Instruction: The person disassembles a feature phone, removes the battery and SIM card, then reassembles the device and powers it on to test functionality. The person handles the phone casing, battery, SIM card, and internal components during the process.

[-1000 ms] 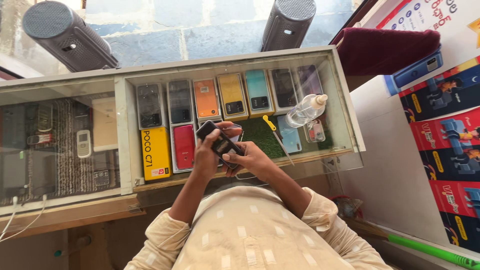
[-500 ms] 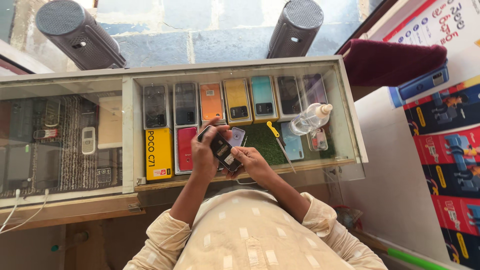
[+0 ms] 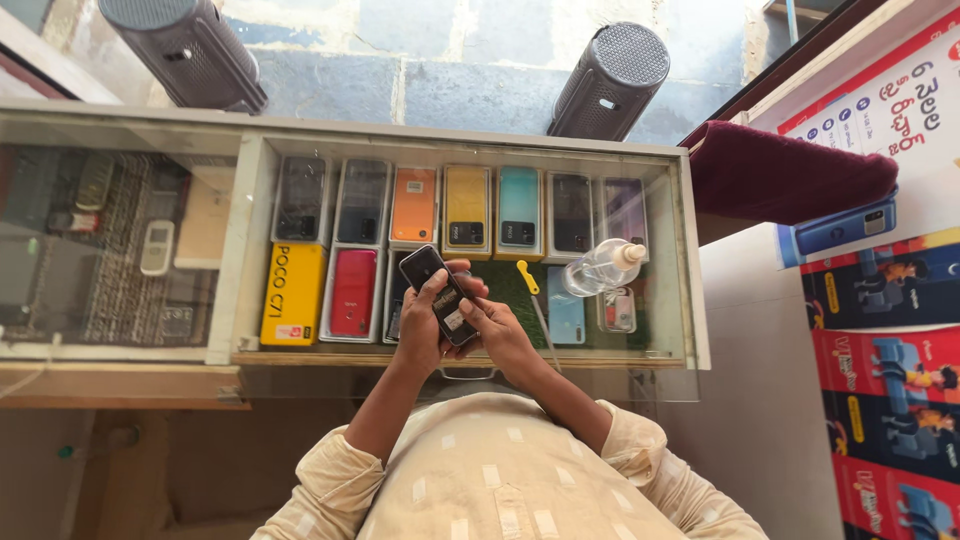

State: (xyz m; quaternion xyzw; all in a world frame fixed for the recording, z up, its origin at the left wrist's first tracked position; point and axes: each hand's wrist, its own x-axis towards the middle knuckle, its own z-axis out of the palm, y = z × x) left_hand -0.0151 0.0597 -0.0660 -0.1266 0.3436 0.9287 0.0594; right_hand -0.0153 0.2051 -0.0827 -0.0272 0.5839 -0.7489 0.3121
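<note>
Glass counter (image 3: 120, 375) stood below, rows of coloured phones under glass. Two dark cylinder speakers (image 3: 610, 80) on floor beyond. Clear bottle (image 3: 600, 268) lay on glass, right of hands. Yellow box (image 3: 293, 294) in case, left of hands. Black phone (image 3: 440, 296) was held above counter, back side up. Left hand (image 3: 425, 325) gripped it, fingers curled round edge. Right hand (image 3: 500, 335) touched lower end, fingers bent against it.

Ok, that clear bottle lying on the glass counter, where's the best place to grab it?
The clear bottle lies on its side on the glass counter, white cap up and to the right. Probably best gripped across the middle of its round body, coming down from above with fingers on either long side. The cap end is narrower and gives less to hold.
</note>
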